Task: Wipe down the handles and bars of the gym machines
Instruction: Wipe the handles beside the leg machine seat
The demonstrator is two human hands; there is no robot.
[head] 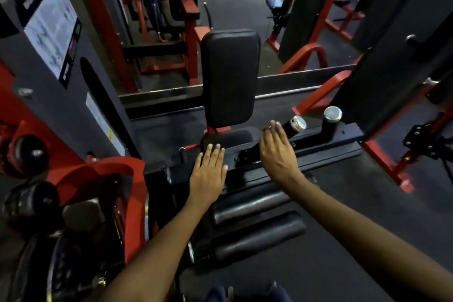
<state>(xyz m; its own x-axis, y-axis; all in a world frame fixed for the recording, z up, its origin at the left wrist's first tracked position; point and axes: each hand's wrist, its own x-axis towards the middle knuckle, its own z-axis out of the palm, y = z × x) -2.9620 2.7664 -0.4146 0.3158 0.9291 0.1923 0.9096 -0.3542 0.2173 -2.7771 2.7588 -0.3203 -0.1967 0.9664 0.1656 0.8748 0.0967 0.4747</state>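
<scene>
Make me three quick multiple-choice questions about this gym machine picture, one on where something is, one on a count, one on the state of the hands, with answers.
1. Where is the upright black back pad?
A. Beyond the two hands, behind the seat
B. Under the left hand
C. On the floor at far right

2. How many chrome-capped handle ends show by the right hand?
A. None
B. Two
C. Five

3. How are the hands?
A. Both grip a cloth
B. Both flat, fingers straight, holding nothing
C. Both clenched in fists

Answers: 1 A, the pad rises above the seat past the fingertips. 2 B, a second cap sits beside the first. 3 B, left hand and right hand are spread, no cloth visible.
</scene>
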